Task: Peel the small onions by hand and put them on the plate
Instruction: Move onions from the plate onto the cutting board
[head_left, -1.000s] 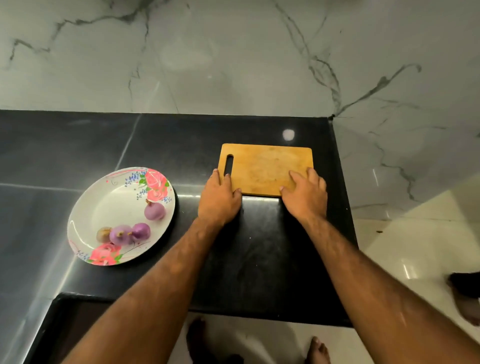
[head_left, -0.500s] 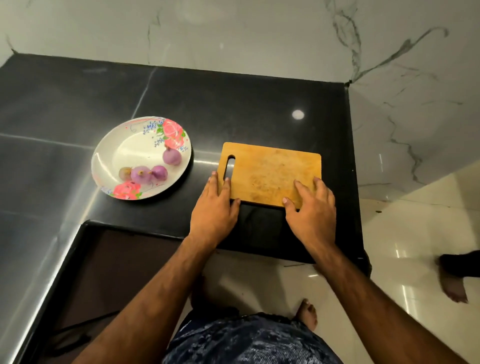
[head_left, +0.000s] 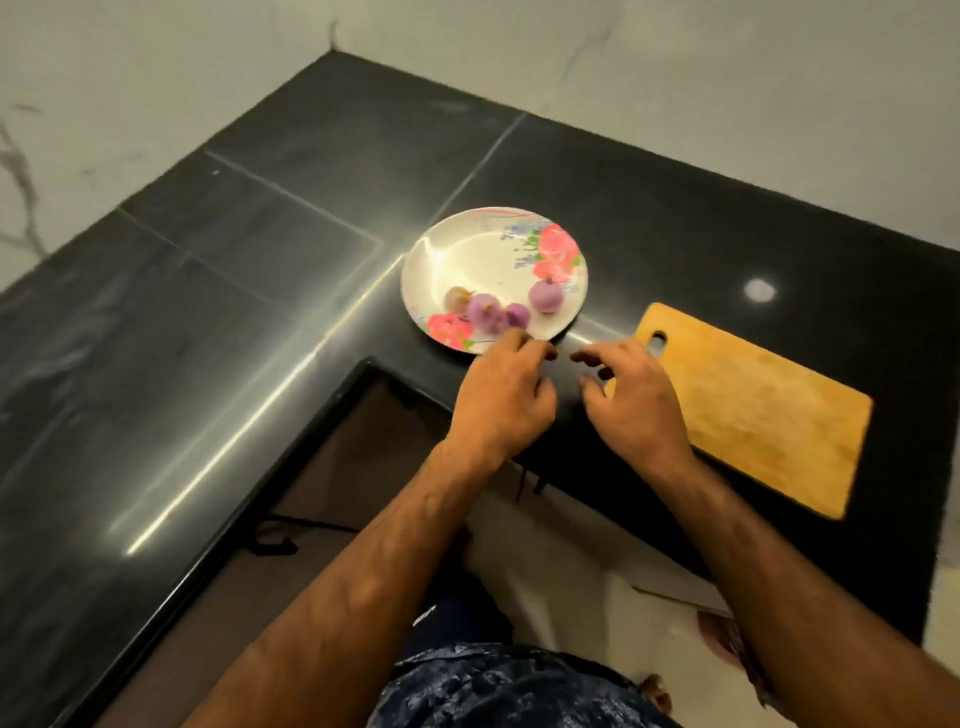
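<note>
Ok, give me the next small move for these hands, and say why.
Probably the left hand should reach forward and pinch the nearest purple onion on the plate. Both hands hover empty by the plate's near rim, the left hand's fingertips just short of that onion; the right hand is farther off, by the cutting board.

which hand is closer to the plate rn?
Left. The left hand reaches the plate at its near rim, just short of the onions; contact is too blurred to tell. The right hand is further right, by the cutting board corner, clear of the plate.
</note>
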